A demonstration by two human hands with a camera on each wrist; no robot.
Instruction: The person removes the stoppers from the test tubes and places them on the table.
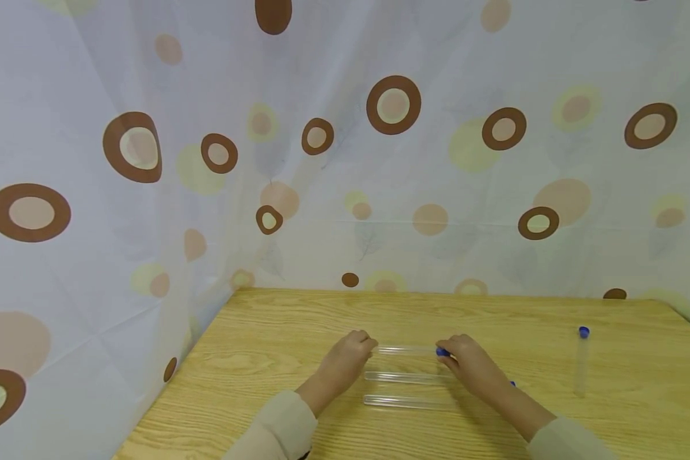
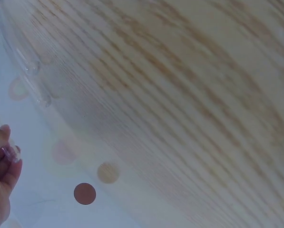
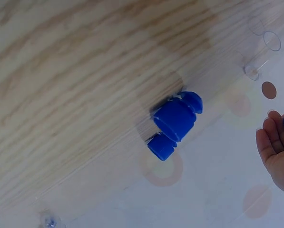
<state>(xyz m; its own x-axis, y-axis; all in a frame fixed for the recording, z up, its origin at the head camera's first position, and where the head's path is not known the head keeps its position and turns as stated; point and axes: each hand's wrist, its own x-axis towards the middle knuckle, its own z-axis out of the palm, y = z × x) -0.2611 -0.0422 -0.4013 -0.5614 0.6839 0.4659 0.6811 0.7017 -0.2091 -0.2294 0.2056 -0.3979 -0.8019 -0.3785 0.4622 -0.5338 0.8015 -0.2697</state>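
Between the hands lies a clear test tube, held level. My left hand pinches its rounded end, which also shows between the fingertips of that hand in the left wrist view. At the tube's other end, my right hand pinches a blue cap between thumb and fingers. The cap sits right at the tube's mouth. Nearer the body, two more clear tubes lie side by side on the table, and their open ends show uncapped in the right wrist view.
Loose blue caps stand on the wooden table by the right forearm, which partly hides them in the head view. Farther right lies a tube with a blue cap. A patterned curtain borders the table's back and left.
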